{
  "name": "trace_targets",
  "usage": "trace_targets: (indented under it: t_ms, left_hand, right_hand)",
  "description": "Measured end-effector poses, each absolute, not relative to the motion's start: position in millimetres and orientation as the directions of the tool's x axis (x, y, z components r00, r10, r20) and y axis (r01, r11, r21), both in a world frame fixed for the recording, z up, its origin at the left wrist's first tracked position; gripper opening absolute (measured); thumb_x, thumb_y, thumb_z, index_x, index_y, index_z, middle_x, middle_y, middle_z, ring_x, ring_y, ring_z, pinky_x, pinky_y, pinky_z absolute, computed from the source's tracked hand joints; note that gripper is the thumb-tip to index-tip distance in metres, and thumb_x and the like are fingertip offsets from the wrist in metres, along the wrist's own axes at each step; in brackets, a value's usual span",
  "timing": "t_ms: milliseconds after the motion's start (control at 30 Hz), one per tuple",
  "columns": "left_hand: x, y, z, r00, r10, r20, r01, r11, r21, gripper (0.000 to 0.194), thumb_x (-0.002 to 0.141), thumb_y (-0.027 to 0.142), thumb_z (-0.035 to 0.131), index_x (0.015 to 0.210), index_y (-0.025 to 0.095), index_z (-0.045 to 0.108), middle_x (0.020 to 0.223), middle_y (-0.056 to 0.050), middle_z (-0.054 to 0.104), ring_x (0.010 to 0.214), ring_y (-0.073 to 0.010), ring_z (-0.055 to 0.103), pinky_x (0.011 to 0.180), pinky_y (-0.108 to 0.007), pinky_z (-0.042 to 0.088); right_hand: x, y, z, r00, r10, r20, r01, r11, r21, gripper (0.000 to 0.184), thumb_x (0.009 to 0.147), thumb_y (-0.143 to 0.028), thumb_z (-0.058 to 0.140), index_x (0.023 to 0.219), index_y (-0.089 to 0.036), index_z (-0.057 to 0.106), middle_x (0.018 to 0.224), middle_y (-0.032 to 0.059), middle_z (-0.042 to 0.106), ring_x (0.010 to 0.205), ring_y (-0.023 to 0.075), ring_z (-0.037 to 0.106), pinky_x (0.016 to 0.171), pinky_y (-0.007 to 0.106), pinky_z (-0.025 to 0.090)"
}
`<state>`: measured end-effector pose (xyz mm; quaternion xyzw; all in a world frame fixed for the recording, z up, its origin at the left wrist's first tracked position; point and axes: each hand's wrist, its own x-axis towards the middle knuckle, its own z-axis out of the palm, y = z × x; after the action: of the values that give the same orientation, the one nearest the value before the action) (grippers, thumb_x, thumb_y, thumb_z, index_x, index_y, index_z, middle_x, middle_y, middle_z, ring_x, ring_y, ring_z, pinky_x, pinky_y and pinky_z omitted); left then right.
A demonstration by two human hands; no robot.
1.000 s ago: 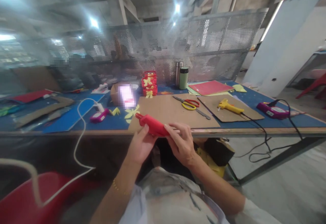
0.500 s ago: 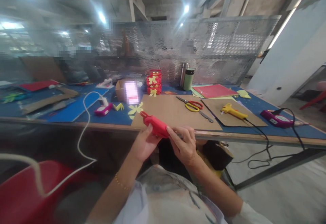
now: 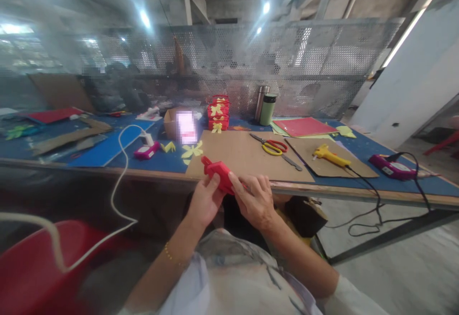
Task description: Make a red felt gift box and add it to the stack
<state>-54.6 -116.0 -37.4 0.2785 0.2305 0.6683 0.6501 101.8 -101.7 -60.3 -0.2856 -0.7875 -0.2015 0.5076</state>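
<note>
Between my two hands is a small red box-like piece (image 3: 221, 173), tilted, with a narrow strip sticking out at its far left end. My left hand (image 3: 206, 202) grips it from below, thumb on the near side. At its right end the fingers of my right hand (image 3: 255, 202) press against it, curled. Part of the piece is hidden by my fingers. Just beyond it, a brown cardboard sheet (image 3: 236, 152) lies on the blue table, with yellow flower-shaped cutouts (image 3: 192, 150) by its left edge. Behind stand stacked red boxes with yellow bows (image 3: 218, 113).
Scissors (image 3: 269, 144), a grey-handled blade (image 3: 292, 163) and a yellow glue gun (image 3: 332, 156) lie to the right. Purple power units (image 3: 146, 151) sit at both sides, with trailing cables. A lit phone (image 3: 186, 127), a green flask (image 3: 267, 110) and red sheets (image 3: 308, 126) are farther back.
My right hand has shifted slightly left along the red piece, and its fingers now reach higher on it. The piece has turned a little in my hands.
</note>
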Motion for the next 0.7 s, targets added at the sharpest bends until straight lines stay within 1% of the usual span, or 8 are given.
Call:
trace_targets:
  t_ms: [100, 200, 333, 400, 500, 567, 700]
  left_hand:
    - [-54, -116, -40, -0.004, 0.997, 0.075, -0.731, -0.054, 0.680, 0.033, 0.067, 0.032, 0.099, 0.090, 0.017, 0.079, 0.088, -0.001, 0.080, 0.082, -0.0142, 0.075, 0.088, -0.025, 0.059]
    - [-54, -117, -41, 0.005, 0.997, 0.079, -0.732, -0.050, 0.679, 0.033, 0.068, 0.031, 0.098, 0.091, 0.018, 0.079, 0.090, -0.001, 0.081, 0.085, -0.0149, 0.075, 0.089, -0.026, 0.059]
    - [-53, -119, -40, 0.023, 0.996, 0.082, -0.738, -0.038, 0.674, 0.035, 0.066, 0.032, 0.100, 0.092, 0.018, 0.080, 0.089, 0.000, 0.081, 0.081, -0.0128, 0.075, 0.083, -0.022, 0.060]
    - [-53, -120, -40, 0.034, 0.996, 0.081, -0.737, -0.030, 0.675, 0.037, 0.065, 0.033, 0.100, 0.092, 0.018, 0.080, 0.090, -0.001, 0.081, 0.080, -0.0127, 0.075, 0.080, -0.021, 0.060]
    - [-52, -121, -41, 0.041, 0.996, 0.080, -0.728, -0.025, 0.685, 0.036, 0.066, 0.032, 0.100, 0.092, 0.017, 0.080, 0.091, -0.002, 0.081, 0.081, -0.0136, 0.075, 0.081, -0.022, 0.060]
    - [-53, -121, -41, 0.043, 0.996, 0.077, -0.725, -0.022, 0.688, 0.035, 0.066, 0.031, 0.100, 0.092, 0.017, 0.081, 0.091, -0.002, 0.081, 0.081, -0.0140, 0.075, 0.083, -0.023, 0.060]
    - [-58, -120, -36, 0.052, 0.996, 0.070, -0.744, -0.008, 0.668, 0.036, 0.065, 0.031, 0.100, 0.092, 0.017, 0.080, 0.091, -0.002, 0.081, 0.081, -0.0138, 0.075, 0.081, -0.023, 0.060]
  right_hand:
    - [99, -103, -56, -0.315, 0.255, 0.914, 0.670, 0.742, 0.024, 0.070, 0.100, -0.019, 0.058, 0.165, -0.035, 0.037, 0.103, 0.0077, 0.068, 0.088, 0.0222, 0.057, 0.078, 0.037, 0.042]
    - [98, -102, -53, -0.303, 0.226, 0.926, 0.653, 0.757, 0.029, 0.066, 0.101, -0.017, 0.056, 0.164, -0.034, 0.040, 0.101, 0.0075, 0.066, 0.085, 0.0210, 0.056, 0.076, 0.037, 0.042]
    - [97, -102, -49, -0.298, 0.204, 0.933, 0.621, 0.783, 0.027, 0.064, 0.103, -0.017, 0.055, 0.163, -0.032, 0.041, 0.100, 0.0072, 0.066, 0.083, 0.0201, 0.056, 0.075, 0.036, 0.042]
    - [97, -103, -46, -0.302, 0.217, 0.928, 0.617, 0.787, 0.017, 0.064, 0.103, -0.018, 0.055, 0.165, -0.029, 0.039, 0.102, 0.0081, 0.066, 0.084, 0.0208, 0.056, 0.076, 0.037, 0.042]
    - [96, -104, -41, -0.307, 0.226, 0.925, 0.605, 0.796, 0.006, 0.063, 0.105, -0.020, 0.053, 0.166, -0.024, 0.038, 0.101, 0.0090, 0.065, 0.085, 0.0214, 0.055, 0.076, 0.037, 0.043]
    - [96, -104, -40, -0.310, 0.231, 0.922, 0.602, 0.799, 0.002, 0.057, 0.106, -0.021, 0.051, 0.162, -0.025, 0.045, 0.101, 0.0091, 0.064, 0.086, 0.0212, 0.055, 0.076, 0.037, 0.043]
    - [97, -104, -44, -0.314, 0.245, 0.917, 0.621, 0.784, 0.003, 0.046, 0.104, -0.021, 0.053, 0.149, -0.027, 0.061, 0.101, 0.0092, 0.065, 0.087, 0.0206, 0.056, 0.078, 0.037, 0.043]
